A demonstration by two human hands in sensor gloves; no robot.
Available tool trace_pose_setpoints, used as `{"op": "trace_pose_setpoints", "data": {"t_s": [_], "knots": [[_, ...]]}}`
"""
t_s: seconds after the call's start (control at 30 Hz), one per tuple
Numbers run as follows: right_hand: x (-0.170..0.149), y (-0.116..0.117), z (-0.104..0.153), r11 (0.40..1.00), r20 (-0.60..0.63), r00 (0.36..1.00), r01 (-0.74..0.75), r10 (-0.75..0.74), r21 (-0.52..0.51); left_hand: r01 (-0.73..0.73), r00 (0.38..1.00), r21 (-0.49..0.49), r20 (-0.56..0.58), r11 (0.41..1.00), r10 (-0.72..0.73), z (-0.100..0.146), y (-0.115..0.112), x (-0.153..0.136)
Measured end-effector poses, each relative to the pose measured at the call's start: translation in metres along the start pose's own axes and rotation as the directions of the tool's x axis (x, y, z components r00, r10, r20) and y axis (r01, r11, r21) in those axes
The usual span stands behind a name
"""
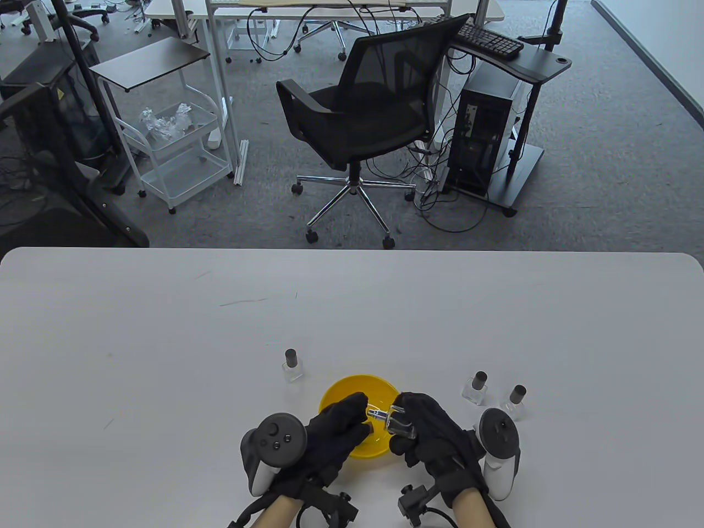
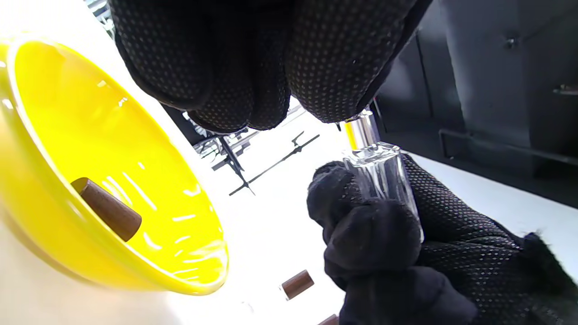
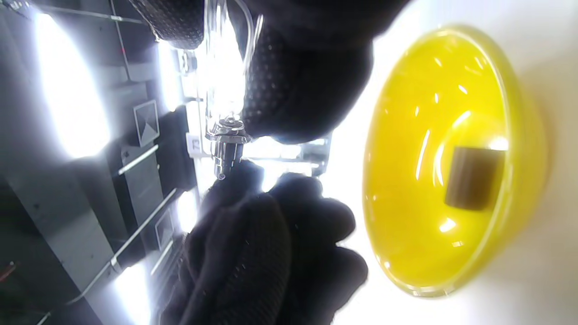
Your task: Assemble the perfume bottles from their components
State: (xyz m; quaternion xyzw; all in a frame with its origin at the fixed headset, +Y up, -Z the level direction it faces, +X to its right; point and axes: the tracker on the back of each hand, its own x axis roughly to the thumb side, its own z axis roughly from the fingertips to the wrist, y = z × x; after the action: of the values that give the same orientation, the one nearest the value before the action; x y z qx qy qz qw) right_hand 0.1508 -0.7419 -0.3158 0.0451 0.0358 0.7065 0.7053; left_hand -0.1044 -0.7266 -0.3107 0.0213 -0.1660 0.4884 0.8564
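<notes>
In the table view we see our right hand (image 1: 434, 434) gripping a clear bottle (image 1: 400, 422) tilted over the yellow bowl (image 1: 352, 389), its silver neck (image 1: 378, 413) pointing left toward our left hand (image 1: 335, 429), whose fingertips meet that neck. The bowl sits near the table's (image 1: 165, 330) front edge, between both hands. One capped bottle (image 1: 292, 365) stands just behind the bowl to the left, and two more (image 1: 475, 388) (image 1: 515, 401) stand to the right, near our right tracker (image 1: 499, 440). Broad bare tabletop spreads to both sides and toward the far edge, beyond which a chair (image 1: 363, 110) stands. In the left wrist view our left fingers (image 2: 334, 63) close onto the top of the neck (image 2: 360, 131), while our right hand (image 2: 406, 243) wraps the bottle (image 2: 384, 176); a brown cap (image 2: 106, 208) lies inside the bowl (image 2: 189, 253), another (image 2: 297, 284) on the table beside it. In the right wrist view the bottle (image 3: 223, 81) sits in our right fingers (image 3: 298, 85), neck (image 3: 227, 151) touching our left fingers (image 3: 253, 234), with the cap (image 3: 472, 177) lying in the bowl's (image 3: 524, 135) bottom.
</notes>
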Motion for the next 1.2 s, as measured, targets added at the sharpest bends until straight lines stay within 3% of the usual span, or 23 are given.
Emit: {"op": "trace_pose_setpoints", "data": {"t_s": [0.23, 0.43, 0.67, 0.8, 0.93, 1.2], "knots": [[0.002, -0.014, 0.0, 0.997, 0.018, 0.998, 0.057, -0.056, -0.059, 0.242, 0.968, -0.096, -0.038, 0.965, -0.247, -0.019, -0.014, 0.009], [0.002, -0.022, 0.001, 0.991, 0.03, 0.994, 0.105, -0.103, -0.087, 0.447, 0.882, -0.208, -0.06, 0.87, -0.467, -0.038, -0.028, 0.011], [0.001, -0.027, 0.002, 0.986, 0.028, 0.991, 0.132, -0.13, -0.101, 0.558, 0.789, -0.323, -0.08, 0.765, -0.609, -0.054, -0.045, 0.008], [0.002, -0.029, 0.002, 0.984, 0.03, 0.989, 0.144, -0.142, -0.105, 0.623, 0.709, -0.396, -0.078, 0.675, -0.701, -0.061, -0.055, 0.004], [0.003, -0.029, 0.002, 0.983, 0.03, 0.989, 0.15, -0.148, -0.107, 0.627, 0.682, -0.441, -0.087, 0.642, -0.726, -0.064, -0.06, -0.003], [0.003, -0.03, 0.002, 0.982, 0.026, 0.988, 0.154, -0.152, -0.111, 0.662, 0.65, -0.433, -0.075, 0.612, -0.756, -0.064, -0.064, -0.007]]}}
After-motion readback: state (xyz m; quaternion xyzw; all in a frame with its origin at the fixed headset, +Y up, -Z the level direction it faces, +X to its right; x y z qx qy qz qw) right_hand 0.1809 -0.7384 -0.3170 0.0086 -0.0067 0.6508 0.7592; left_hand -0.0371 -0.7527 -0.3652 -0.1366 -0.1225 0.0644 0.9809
